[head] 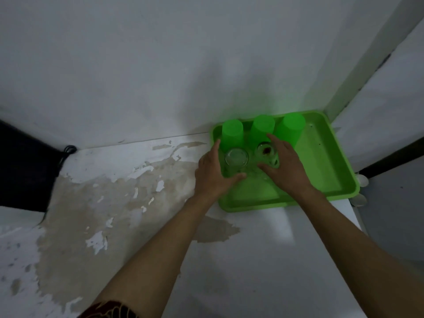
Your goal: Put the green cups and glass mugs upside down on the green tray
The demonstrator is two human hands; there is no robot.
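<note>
A green tray (321, 161) sits in the far right corner of the worn white surface. Three green cups stand upside down along its back edge: left (232, 133), middle (262, 129), right (291, 128). In front of them stand two glass mugs, bottoms up. My left hand (212, 173) curls around the left glass mug (236, 158), fingers and thumb on either side. My right hand (285, 166) wraps the right glass mug (267, 152), which has a dark red mark on its base.
White walls close in behind and right of the tray. The surface (119, 198) has peeling paint and brown stains. A dark object with a black cable (66, 152) lies far left. Pale round things (361, 191) lie off the tray's right corner.
</note>
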